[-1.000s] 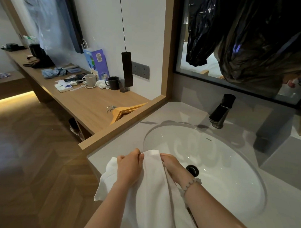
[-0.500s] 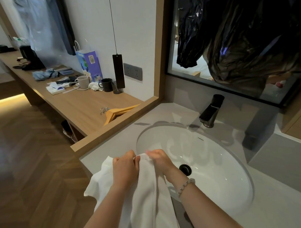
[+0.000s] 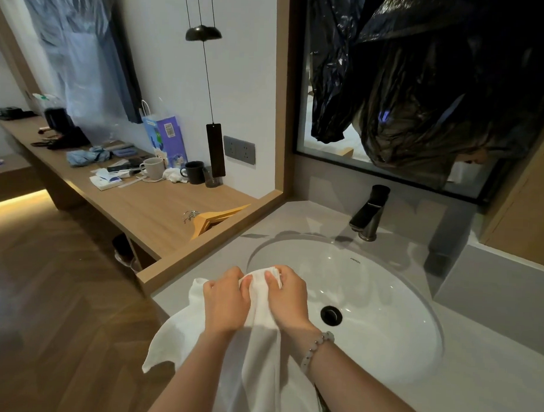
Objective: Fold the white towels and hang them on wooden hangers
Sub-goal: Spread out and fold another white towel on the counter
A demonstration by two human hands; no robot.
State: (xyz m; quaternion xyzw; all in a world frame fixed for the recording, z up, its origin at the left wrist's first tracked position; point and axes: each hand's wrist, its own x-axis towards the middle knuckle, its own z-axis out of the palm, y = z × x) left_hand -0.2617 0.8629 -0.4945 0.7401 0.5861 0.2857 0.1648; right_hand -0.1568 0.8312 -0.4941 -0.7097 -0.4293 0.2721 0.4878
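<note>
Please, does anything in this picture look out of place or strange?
Yes. Black plastic bags hang over the glass above the sink, covering most of it. A wooden hanger lies on the desk, not hanging. The towel looks fine.

My forearms reach forward side by side, hands nearly touching. My left hand (image 3: 227,303) and right hand (image 3: 287,302) each pinch the top of the towel (image 3: 259,359), thumbs facing inward. My fingertips seem curled behind it, mostly hidden.

Towel (image 3: 259,365) btm cut off; hanger (image 3: 215,220) partly hidden.
</note>
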